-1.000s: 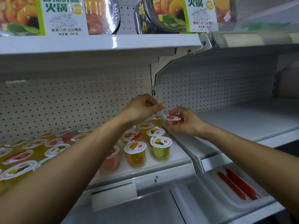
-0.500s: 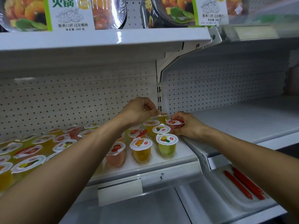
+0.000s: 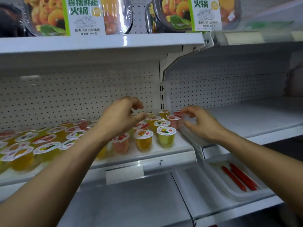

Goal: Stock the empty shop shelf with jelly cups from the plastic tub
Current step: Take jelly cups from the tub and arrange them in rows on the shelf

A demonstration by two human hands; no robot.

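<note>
right hand [image 3: 201, 123] has let go of the red jelly cup [image 3: 173, 121] just off its spread fingertips, left hand [image 3: 119, 118] hangs loosely curled and empty, so that one looks stocked.

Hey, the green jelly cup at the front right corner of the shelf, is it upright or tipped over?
Upright. The cup stands on its base on the shelf, its sealed lid level on top.

Bare forearms [image 3: 68, 163], bare hands [image 3: 120, 117] [image 3: 202, 124]
</note>
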